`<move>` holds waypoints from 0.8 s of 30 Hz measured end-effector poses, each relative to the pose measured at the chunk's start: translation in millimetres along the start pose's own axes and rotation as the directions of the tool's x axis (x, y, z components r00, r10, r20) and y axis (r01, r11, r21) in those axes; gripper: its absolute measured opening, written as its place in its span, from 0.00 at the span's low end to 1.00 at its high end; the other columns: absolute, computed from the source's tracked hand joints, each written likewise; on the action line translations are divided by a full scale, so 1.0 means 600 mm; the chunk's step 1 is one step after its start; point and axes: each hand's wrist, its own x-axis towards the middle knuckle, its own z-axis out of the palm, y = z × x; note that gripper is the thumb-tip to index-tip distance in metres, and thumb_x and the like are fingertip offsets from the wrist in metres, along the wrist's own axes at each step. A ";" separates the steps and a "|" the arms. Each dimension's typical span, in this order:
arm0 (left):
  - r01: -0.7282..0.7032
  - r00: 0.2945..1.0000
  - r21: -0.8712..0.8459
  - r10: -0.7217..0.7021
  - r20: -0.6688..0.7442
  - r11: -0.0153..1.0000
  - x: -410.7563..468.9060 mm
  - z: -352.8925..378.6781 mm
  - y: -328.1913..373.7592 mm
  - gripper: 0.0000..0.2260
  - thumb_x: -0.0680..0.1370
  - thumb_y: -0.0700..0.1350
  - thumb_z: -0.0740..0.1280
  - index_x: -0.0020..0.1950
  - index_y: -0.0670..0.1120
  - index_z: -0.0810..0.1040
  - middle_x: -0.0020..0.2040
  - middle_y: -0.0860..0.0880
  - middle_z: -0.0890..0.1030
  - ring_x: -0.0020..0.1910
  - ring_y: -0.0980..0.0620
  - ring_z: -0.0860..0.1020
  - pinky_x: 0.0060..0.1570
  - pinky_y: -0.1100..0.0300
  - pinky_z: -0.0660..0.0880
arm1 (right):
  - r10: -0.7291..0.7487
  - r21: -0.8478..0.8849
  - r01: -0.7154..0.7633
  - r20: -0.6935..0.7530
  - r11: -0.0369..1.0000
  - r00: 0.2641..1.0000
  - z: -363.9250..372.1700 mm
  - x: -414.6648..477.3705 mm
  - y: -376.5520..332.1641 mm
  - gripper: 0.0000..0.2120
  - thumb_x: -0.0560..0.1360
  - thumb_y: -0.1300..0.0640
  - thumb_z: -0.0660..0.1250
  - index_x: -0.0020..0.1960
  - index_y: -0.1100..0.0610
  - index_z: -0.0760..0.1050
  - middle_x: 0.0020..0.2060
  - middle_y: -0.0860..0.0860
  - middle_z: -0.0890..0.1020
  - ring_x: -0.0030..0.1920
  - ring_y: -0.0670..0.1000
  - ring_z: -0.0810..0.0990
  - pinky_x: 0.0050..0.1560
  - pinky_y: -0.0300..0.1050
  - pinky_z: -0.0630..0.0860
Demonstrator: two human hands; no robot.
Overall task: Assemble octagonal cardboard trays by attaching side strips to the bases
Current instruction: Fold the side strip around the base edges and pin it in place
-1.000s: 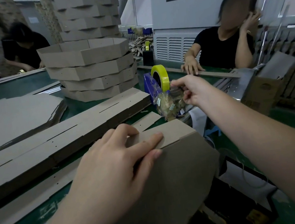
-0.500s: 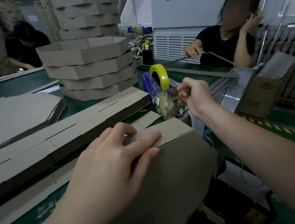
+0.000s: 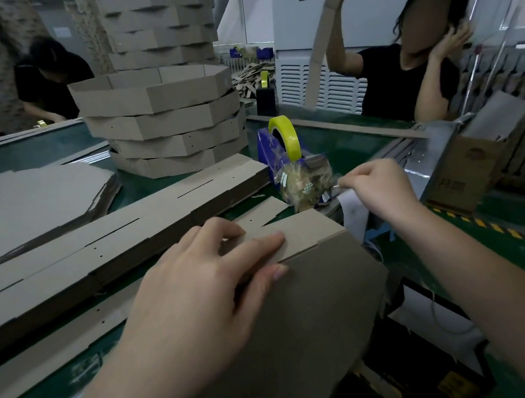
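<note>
1. The left hand [image 3: 206, 291] grips the top edge of a cardboard base [image 3: 287, 334] that stands tilted at the near edge of the counter [image 3: 346, 142]. Its fingers lie over a folded side strip [image 3: 295, 233] and the thumb presses the base's face below it.
2. The right hand [image 3: 375, 188] is curled, with thumb and forefinger pinching a thin tape end [image 3: 337, 184] just beside the blue tape dispenser [image 3: 265, 152].
3. The dispenser carries a yellow tape roll [image 3: 288, 137], and a crumpled wad of clear tape [image 3: 302, 184] clings to its front.
4. A long pile of flat side strips [image 3: 111, 244] lies left of the held base, and flat bases [image 3: 24, 205] are stacked beyond it.
5. Finished octagonal trays [image 3: 162, 121] stand nested in a stack behind the strips.
6. Across the counter a person in black [image 3: 405, 82] holds a strip [image 3: 321, 42] raised; another person [image 3: 48, 83] bends over at the far left.
</note>
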 end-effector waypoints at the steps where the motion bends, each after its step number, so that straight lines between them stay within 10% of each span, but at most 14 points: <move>1: 0.003 1.000 -0.007 -0.003 -0.002 1.000 0.000 0.000 0.000 0.20 0.77 0.61 0.54 0.60 0.59 0.80 0.50 0.54 0.78 0.43 0.52 0.78 0.36 0.59 0.74 | -0.016 0.108 0.014 0.018 0.994 1.000 -0.012 -0.015 -0.010 0.05 0.74 0.56 0.70 0.40 0.53 0.83 0.43 0.49 0.84 0.45 0.45 0.79 0.48 0.47 0.73; 10: 0.016 1.000 -0.029 -0.016 -0.004 0.999 -0.002 -0.001 0.002 0.14 0.77 0.59 0.60 0.57 0.58 0.80 0.51 0.55 0.77 0.45 0.53 0.78 0.39 0.61 0.71 | -0.295 0.680 0.114 0.155 0.724 0.943 -0.070 -0.236 -0.111 0.06 0.68 0.50 0.71 0.41 0.51 0.84 0.20 0.42 0.73 0.21 0.41 0.67 0.24 0.29 0.62; 17: 0.005 0.999 -0.036 -0.003 0.034 0.999 -0.008 -0.005 0.004 0.19 0.75 0.58 0.55 0.59 0.57 0.80 0.52 0.54 0.77 0.47 0.51 0.78 0.40 0.58 0.73 | -0.100 0.706 -0.138 0.284 0.694 0.954 -0.023 -0.286 -0.113 0.06 0.73 0.61 0.71 0.38 0.60 0.84 0.19 0.43 0.74 0.22 0.38 0.73 0.25 0.26 0.66; 24: -0.023 1.000 -0.051 0.024 0.017 0.998 -0.012 -0.006 0.008 0.19 0.77 0.59 0.54 0.58 0.55 0.79 0.52 0.53 0.77 0.50 0.50 0.78 0.40 0.55 0.76 | 0.102 0.671 -0.287 0.302 0.684 0.948 -0.013 -0.286 -0.114 0.12 0.64 0.49 0.73 0.32 0.57 0.83 0.17 0.44 0.69 0.18 0.40 0.67 0.22 0.28 0.62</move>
